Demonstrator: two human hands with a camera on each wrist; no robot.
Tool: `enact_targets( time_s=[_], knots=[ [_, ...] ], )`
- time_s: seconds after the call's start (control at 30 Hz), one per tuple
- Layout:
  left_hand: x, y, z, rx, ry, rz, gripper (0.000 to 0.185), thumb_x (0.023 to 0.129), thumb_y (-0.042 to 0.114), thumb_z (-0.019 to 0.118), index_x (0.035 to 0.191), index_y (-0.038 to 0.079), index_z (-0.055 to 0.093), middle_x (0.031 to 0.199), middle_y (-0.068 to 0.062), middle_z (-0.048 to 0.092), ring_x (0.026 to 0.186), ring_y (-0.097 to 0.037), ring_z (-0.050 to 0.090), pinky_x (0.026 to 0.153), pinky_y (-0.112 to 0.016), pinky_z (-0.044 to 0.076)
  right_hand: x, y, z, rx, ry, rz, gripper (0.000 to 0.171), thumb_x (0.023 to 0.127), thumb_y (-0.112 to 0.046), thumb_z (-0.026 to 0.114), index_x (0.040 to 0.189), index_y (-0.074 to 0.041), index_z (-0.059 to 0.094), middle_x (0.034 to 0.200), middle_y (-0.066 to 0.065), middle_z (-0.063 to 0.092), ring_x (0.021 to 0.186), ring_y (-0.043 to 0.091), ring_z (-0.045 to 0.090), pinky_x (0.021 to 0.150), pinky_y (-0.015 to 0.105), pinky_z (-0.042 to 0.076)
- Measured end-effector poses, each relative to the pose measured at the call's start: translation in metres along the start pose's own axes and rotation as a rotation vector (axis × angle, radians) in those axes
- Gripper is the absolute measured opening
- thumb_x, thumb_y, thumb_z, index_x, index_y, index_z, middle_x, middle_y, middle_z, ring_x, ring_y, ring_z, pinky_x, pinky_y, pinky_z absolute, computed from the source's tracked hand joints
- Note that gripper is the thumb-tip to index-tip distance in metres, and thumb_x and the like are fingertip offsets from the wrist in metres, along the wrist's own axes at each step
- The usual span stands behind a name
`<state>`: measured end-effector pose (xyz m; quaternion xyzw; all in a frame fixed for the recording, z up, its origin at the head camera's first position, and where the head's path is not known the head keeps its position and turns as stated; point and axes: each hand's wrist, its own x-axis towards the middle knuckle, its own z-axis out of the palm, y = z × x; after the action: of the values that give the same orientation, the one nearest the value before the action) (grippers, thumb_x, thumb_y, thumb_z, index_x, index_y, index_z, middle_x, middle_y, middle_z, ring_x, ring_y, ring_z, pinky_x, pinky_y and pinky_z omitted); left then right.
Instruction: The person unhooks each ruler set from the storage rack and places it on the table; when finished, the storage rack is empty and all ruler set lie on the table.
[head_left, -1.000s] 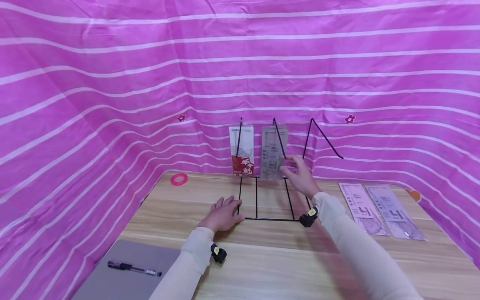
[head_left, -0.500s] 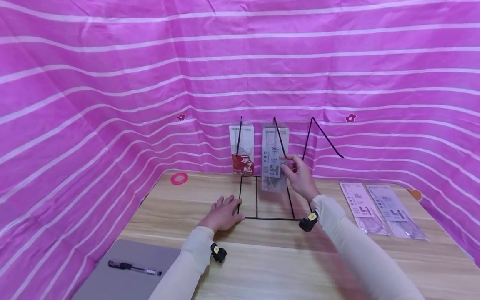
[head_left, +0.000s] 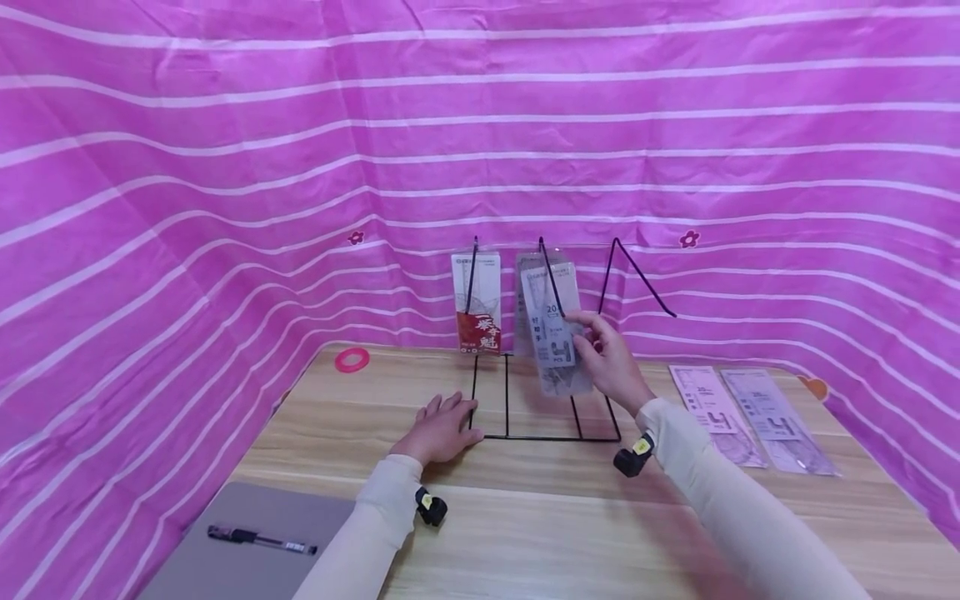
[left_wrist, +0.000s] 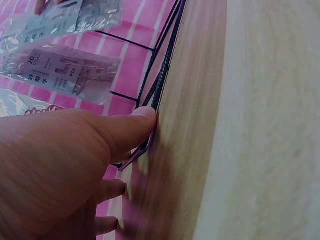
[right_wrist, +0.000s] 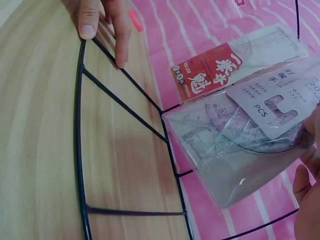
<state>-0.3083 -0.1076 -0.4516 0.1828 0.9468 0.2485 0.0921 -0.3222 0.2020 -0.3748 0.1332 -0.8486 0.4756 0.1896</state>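
Table [head_left: 480,533]: wood-grained. Rack [head_left: 540,438]: black wire, stands on it. Pack [head_left: 551,337]: tilted above the rack's base, in front of the rear pack [head_left: 522,325]. Probably light; clear film looks slick, rulers [right_wrist: 192,132] inside likely stiff, brittle if bent (a protractor [right_wrist: 217,111], I think, shows through). Best taken by a side edge, unflexed. Right hand [head_left: 611,358]: pinches the right edge. Left hand [head_left: 438,433]: fingers loosely extended, thumb on the rack's front corner. Hook [head_left: 551,279]: tip near the right hand; can't tell if it threads the pack.
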Motion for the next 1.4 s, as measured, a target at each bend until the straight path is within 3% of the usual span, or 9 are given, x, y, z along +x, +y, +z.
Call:
enact_targets(
  time_s=[0.13,0.37,0.6,0.87,1.03,1.4],
  knots=[
    [0.0,0.0,0.001,0.0,0.002,0.0,0.063,0.104,0.044,0.062,0.159,0.018,0.047,0.173,-0.017,0.029,0.16,-0.052,0.014,0.129,-0.071,0.01,-0.008,-0.001,-0.009,-0.004,-0.016,-0.03,0.037,0.108,-0.006,0.054,0.144,-0.014,0.061,0.113,0.015,0.061,0.089,0.021,0.056,0.076,0.028,0.055],
    [0.001,-0.001,0.002,-0.008,0.006,0.006,0.062,0.104,0.043,0.063,0.158,0.016,0.048,0.172,-0.018,0.029,0.16,-0.052,0.015,0.128,-0.072,0.01,-0.024,-0.008,-0.026,-0.019,-0.055,-0.024,0.038,0.108,-0.006,0.051,0.144,-0.014,0.06,0.098,0.017,0.058,0.082,0.024,0.058,0.068,0.032,0.058],
    [0.0,-0.002,0.0,-0.007,0.007,-0.001,0.062,0.104,0.042,0.063,0.159,0.016,0.048,0.173,-0.019,0.028,0.16,-0.052,0.014,0.128,-0.072,0.008,-0.04,-0.019,-0.042,-0.042,-0.095,-0.029,0.039,0.108,-0.007,0.053,0.145,-0.017,0.059,0.101,0.016,0.061,0.086,0.026,0.059,0.069,0.034,0.06],
    [0.002,-0.001,0.0,-0.001,-0.002,0.001,0.062,0.104,0.042,0.063,0.159,0.016,0.048,0.173,-0.018,0.029,0.16,-0.052,0.015,0.128,-0.072,0.01,-0.069,-0.029,-0.06,0.028,-0.156,-0.073,0.041,0.108,-0.003,0.051,0.148,-0.012,0.055,0.115,0.019,0.065,0.091,0.021,0.064,0.073,0.032,0.061],
    [0.003,0.0,0.0,0.007,-0.003,0.009,0.062,0.105,0.042,0.062,0.159,0.017,0.046,0.173,-0.018,0.028,0.16,-0.052,0.014,0.128,-0.072,0.009,-0.088,-0.035,-0.068,0.07,-0.184,-0.096,0.041,0.108,-0.001,0.051,0.148,-0.009,0.053,0.113,0.021,0.065,0.089,0.015,0.067,0.072,0.031,0.062],
    [0.0,-0.002,-0.002,0.029,-0.006,0.03,0.062,0.105,0.041,0.062,0.159,0.014,0.047,0.172,-0.021,0.03,0.159,-0.055,0.016,0.128,-0.071,0.012,-0.113,-0.047,-0.076,0.133,-0.235,-0.076,0.044,0.108,-0.002,0.051,0.152,-0.01,0.048,0.122,0.017,0.062,0.096,0.016,0.07,0.077,0.035,0.064]
  ],
)
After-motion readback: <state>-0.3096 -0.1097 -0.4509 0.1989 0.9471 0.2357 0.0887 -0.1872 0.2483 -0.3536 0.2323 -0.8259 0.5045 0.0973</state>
